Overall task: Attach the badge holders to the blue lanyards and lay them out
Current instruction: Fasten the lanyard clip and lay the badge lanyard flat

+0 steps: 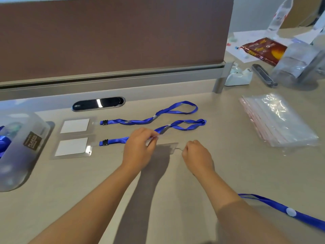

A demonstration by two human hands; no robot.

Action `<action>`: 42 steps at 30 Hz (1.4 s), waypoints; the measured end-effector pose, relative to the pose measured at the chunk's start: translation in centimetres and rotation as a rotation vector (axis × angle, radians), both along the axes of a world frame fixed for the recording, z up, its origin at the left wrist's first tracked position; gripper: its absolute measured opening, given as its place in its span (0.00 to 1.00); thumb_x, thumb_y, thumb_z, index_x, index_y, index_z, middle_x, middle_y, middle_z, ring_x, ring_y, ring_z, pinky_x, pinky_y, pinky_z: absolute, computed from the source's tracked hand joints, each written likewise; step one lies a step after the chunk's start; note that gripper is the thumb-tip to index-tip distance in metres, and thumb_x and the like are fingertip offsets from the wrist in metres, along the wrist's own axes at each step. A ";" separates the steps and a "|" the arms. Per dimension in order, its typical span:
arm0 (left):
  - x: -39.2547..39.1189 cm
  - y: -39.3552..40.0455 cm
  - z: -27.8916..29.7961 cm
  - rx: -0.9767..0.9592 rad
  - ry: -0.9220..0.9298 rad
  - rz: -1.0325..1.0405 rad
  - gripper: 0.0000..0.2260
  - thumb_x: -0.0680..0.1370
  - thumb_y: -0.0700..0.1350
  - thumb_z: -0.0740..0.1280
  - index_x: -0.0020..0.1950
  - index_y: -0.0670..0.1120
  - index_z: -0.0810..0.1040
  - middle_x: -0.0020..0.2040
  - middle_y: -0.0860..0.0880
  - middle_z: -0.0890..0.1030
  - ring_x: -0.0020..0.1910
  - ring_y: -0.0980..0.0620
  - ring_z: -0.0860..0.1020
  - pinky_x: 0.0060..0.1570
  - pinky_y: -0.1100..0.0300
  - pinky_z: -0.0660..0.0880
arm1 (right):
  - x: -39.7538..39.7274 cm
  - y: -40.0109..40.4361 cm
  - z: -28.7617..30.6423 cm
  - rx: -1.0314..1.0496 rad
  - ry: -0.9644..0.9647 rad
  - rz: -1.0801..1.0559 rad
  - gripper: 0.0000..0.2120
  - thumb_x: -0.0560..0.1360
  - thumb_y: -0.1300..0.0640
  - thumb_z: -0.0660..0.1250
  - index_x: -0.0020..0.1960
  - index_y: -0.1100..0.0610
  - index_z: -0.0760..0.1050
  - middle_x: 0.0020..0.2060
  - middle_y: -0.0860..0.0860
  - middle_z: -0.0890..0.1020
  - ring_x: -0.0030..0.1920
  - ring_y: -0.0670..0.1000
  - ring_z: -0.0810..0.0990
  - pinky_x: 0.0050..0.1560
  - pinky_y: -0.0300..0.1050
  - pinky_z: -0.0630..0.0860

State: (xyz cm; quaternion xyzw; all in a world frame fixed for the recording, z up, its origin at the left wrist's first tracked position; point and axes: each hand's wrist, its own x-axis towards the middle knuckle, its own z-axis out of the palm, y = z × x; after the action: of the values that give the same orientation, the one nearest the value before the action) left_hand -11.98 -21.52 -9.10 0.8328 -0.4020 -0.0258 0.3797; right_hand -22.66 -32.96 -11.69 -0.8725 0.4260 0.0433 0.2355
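Two hands over desk [175,199]. Left hand [139,148] pinches corner of clear badge holder [167,147]; right hand [197,155] pinches thin strap at its other end, clasp hidden by fingers. Holder nearly invisible against desk. Beyond, two finished badge-and-lanyard sets [112,122] [112,142]. Third blue lanyard [281,206] cut off lower right. Zip bags [277,120] right.

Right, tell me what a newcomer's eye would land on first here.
First, the two hands at centre: the left hand and right hand pinch opposite ends of a clear badge holder above the desk. Behind them, two finished blue lanyards lie in parallel, each clipped to a badge holder with a white card at left.
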 end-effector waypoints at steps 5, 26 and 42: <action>-0.1 0.0 1.3 0.029 0.001 0.065 0.04 0.74 0.38 0.63 0.46 0.42 0.76 0.45 0.44 0.80 0.43 0.48 0.74 0.41 0.56 0.70 | 0.5 0.3 2.3 0.179 -0.281 -0.150 0.11 0.75 0.60 0.56 0.52 0.57 0.75 0.52 0.55 0.80 0.52 0.57 0.78 0.52 0.51 0.75; 0.4 1.6 6.3 -0.044 0.056 0.126 0.06 0.73 0.41 0.65 0.48 0.41 0.76 0.45 0.42 0.81 0.41 0.50 0.73 0.44 0.52 0.75 | 3.1 3.5 10.0 0.465 -0.567 -0.092 0.12 0.75 0.63 0.59 0.47 0.71 0.76 0.33 0.57 0.72 0.32 0.50 0.67 0.34 0.42 0.66; 1.9 3.4 6.6 -0.109 0.068 -0.021 0.14 0.73 0.33 0.62 0.57 0.44 0.76 0.44 0.48 0.73 0.43 0.51 0.71 0.42 0.67 0.68 | 4.8 4.7 11.0 0.767 -0.637 -0.152 0.09 0.77 0.55 0.61 0.42 0.58 0.74 0.35 0.51 0.77 0.30 0.46 0.73 0.28 0.35 0.69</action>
State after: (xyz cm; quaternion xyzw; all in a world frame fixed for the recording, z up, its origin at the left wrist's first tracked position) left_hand -10.04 -18.14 -2.51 0.8053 -0.3982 -0.0363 0.4378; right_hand -17.88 -28.26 -0.71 -0.6597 0.3488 -0.0888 0.6598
